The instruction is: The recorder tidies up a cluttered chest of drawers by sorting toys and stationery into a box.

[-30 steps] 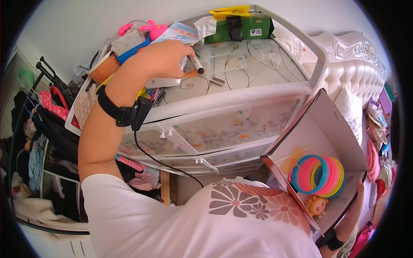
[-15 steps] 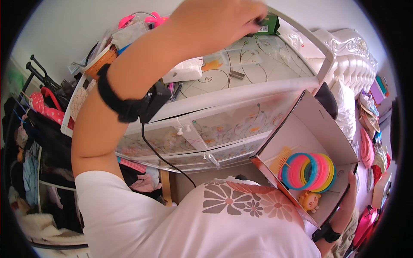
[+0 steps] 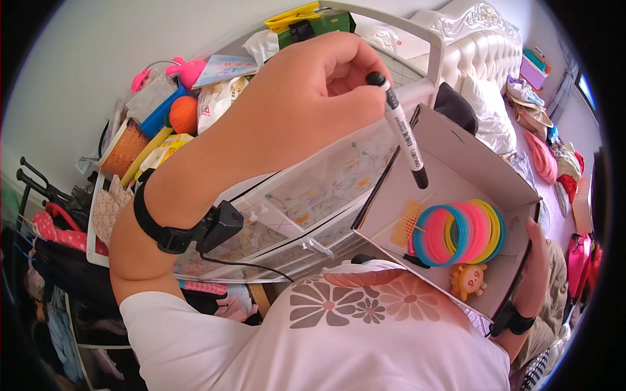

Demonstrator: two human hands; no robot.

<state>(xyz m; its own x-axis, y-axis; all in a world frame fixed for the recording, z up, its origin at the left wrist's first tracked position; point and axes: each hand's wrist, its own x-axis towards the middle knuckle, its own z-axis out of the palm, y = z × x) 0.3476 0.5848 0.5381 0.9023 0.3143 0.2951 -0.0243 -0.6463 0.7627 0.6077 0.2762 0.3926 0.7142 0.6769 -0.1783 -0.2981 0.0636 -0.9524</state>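
Note:
My left hand (image 3: 319, 81) pinches a black-capped white marker pen (image 3: 405, 133) between thumb and fingertips. The pen tilts downward, its lower end over the open cardboard box (image 3: 456, 153). My right hand (image 3: 536, 260) is against the box's right outer side, its fingers extended along the wall and partly hidden. Inside the box lie blue, pink and yellow plastic rings (image 3: 460, 232) in a row. Beside them are a yellow comb-like piece (image 3: 407, 223) and a small orange toy figure (image 3: 468, 281). A small dark item (image 3: 416, 261) rests below the rings.
A white cabinet (image 3: 287, 218) with patterned glass doors stands ahead. On its top are an orange basket (image 3: 122, 153), an orange ball (image 3: 184, 115) and a green box (image 3: 332, 26). To the right is a bed with a tufted headboard (image 3: 486, 49). A cable (image 3: 251, 264) hangs from my left wristband.
My left hand has come back from the cabinet top toward the box, and the marker now shows plainly in it. The view has shifted; my right hand stays at the box.

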